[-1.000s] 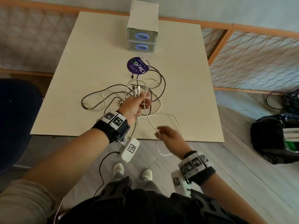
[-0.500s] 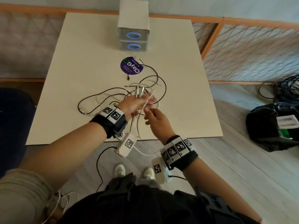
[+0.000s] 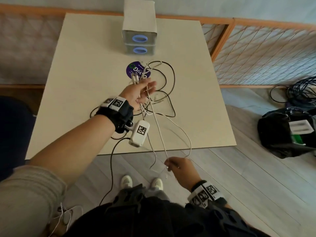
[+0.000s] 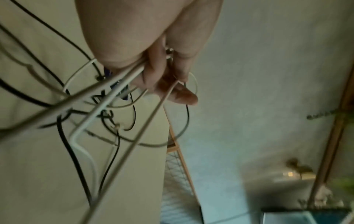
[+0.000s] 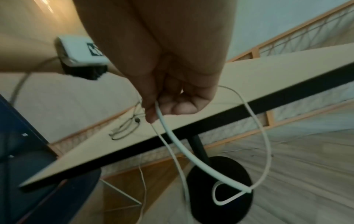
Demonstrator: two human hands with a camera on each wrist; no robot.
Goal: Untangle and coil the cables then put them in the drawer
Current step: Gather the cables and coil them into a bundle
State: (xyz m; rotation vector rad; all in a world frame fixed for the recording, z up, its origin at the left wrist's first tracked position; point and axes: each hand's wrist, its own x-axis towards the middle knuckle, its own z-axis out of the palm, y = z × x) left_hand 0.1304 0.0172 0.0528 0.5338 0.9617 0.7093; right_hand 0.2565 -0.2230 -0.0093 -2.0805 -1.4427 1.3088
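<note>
A tangle of black cables [image 3: 168, 93] and white cables [image 3: 159, 127] lies on the beige table [image 3: 82, 82]. My left hand [image 3: 142, 93] is raised over the table's middle and grips several white strands, their plugs [image 3: 135, 77] sticking up past the fingers [image 4: 172, 91]. One white cable runs taut from it down to my right hand [image 3: 176, 165], which pinches that strand [image 5: 172, 136] off the table's near edge. A small grey two-drawer box [image 3: 139, 41] with blue ring handles stands at the table's far edge, both drawers closed.
A purple round sticker [image 3: 135, 71] lies on the table before the drawers. Wooden lattice railing [image 3: 256, 48] runs behind and to the right. A black bag [image 3: 287, 132] and a coil of dark cable [image 3: 302, 93] sit on the floor at right. A dark chair [image 3: 13, 134] is at left.
My right hand has pulled back from beside the left hand to past the table's near edge, drawing a white cable taut. My left hand has lifted and moved farther over the table.
</note>
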